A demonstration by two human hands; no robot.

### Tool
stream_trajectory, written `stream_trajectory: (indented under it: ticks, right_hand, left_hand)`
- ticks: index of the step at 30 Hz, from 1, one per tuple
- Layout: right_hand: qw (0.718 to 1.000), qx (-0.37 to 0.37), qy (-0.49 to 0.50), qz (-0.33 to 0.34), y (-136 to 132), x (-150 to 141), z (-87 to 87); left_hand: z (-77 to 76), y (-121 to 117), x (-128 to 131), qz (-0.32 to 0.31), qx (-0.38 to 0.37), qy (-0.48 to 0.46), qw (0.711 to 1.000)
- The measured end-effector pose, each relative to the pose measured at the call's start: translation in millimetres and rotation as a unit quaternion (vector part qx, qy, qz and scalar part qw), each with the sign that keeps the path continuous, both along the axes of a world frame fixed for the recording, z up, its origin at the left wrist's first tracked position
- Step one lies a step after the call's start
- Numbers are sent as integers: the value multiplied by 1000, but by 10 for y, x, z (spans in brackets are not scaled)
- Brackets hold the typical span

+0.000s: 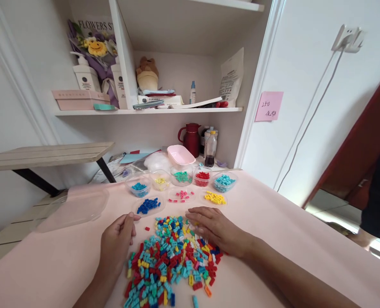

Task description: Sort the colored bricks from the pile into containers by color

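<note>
From the head camera I look across a bench (266, 239) covered in pale pink. A loose heap of small toy bricks (173, 256) in mixed colours, mostly turquoise, red and yellow, lies at its near middle, between the two hands.

The left hand (117, 235) rests just beside the heap's left edge, thumb uppermost, its fingers (132, 231) curled in narrow; I cannot tell whether they hold anything. A single red brick (147, 229) lies between this hand and the heap. The right hand (213, 226) lies palm down over the heap's upper right side, fingers stretched out and close together. Their tips are partly hidden from me, so I cannot tell whether they pinch a brick.

Beyond the hands, clear containers carry bricks sorted by colour. In the back row, left to right, I see blue bricks (139, 188), pale yellow bricks (160, 181), green bricks (182, 176), red bricks (202, 176) and turquoise bricks (224, 182). Nearer me are dark blue bricks (149, 205), pink bricks (181, 196) and bright yellow bricks (214, 197). Behind them stand a pink basin (181, 156) and a dark red jug (191, 139).
</note>
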State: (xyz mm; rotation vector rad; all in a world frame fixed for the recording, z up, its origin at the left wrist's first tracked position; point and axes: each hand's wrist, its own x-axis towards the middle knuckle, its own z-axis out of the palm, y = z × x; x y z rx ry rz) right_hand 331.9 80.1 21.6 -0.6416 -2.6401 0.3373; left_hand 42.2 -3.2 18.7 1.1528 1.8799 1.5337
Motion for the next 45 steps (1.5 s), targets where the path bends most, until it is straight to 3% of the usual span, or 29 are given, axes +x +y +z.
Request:
stream_trajectory:
  ticks: [12,21,39,45]
  right_hand:
    - [999,-8,37,-20,52,22,58]
    - [999,-18,-48,7,-28,-31,0]
    - [997,-35,-68,-26,-6,-1,35]
    - [998,-35,-45,9,-23,-52,27]
  left_hand:
    - [-65,26,-41,-16,2,-6,1000]
    - [-47,1,-5,-15,1,-11,1000]
    - [-1,-4,23,-16,21,-32,999]
    - [-27,-2,8,-21,8,-33,999]
